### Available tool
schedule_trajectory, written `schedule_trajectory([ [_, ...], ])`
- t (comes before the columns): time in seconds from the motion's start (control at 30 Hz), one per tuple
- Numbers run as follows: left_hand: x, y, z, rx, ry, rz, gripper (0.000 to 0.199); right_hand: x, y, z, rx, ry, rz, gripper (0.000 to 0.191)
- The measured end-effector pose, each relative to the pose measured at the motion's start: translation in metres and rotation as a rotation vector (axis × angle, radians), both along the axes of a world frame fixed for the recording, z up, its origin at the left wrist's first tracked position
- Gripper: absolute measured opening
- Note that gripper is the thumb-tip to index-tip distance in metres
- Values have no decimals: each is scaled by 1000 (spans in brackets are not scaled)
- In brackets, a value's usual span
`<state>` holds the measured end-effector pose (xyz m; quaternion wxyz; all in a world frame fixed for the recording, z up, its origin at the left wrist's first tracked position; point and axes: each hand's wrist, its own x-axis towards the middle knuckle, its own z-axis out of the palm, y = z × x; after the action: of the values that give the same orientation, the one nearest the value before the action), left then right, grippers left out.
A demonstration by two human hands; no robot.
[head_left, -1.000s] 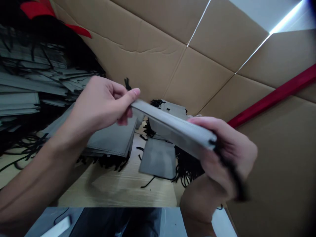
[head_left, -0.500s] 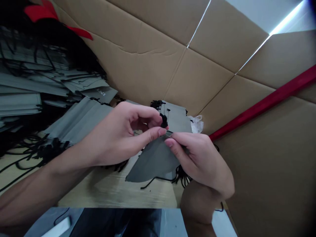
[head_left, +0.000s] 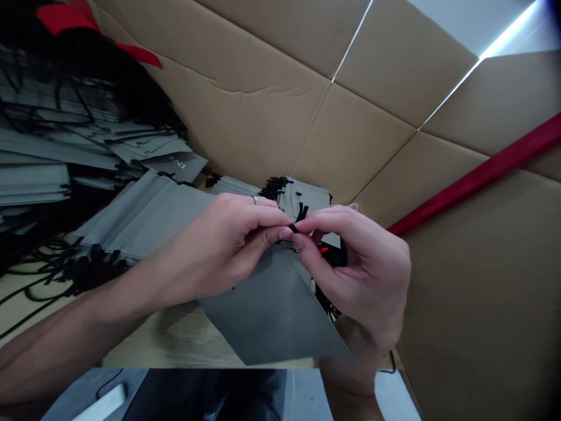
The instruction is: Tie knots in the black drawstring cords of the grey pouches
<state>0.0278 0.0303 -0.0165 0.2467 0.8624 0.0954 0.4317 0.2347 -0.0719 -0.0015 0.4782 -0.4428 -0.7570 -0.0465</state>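
below the left hand point(head_left: 232, 242) and right hand point(head_left: 366, 266) hangs a flat grey fabric pouch point(head_left: 272, 316), long axis slanting down rightward; both hands, fingertips nearly closed, pinch its black cord point(head_left: 293, 228).

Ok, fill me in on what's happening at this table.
A person is working with both bare hands. The left hand and right hand meet fingertip to fingertip, pinching a bit of black cord between them. A grey fabric piece hangs just below, over the wooden table. More grey pieces with black cords lie in a stack and a larger heap on the left, with cardboard behind.
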Motion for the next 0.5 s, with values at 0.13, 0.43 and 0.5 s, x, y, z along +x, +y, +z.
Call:
schedule_trajectory([
  [0.13, -1, 1, -2, 75, 12, 47, 27, 2, 1, -4, -23, 34, -32, 21],
  [0.43, -9, -3, -1, 237, -95, 116, 12, 6, 4, -8, -40, 121, 10, 25],
  [0.5, -11, -1, -4, 323, -93, 138, 13, 5, 4, -8, -48, 116, 17, 24],
])
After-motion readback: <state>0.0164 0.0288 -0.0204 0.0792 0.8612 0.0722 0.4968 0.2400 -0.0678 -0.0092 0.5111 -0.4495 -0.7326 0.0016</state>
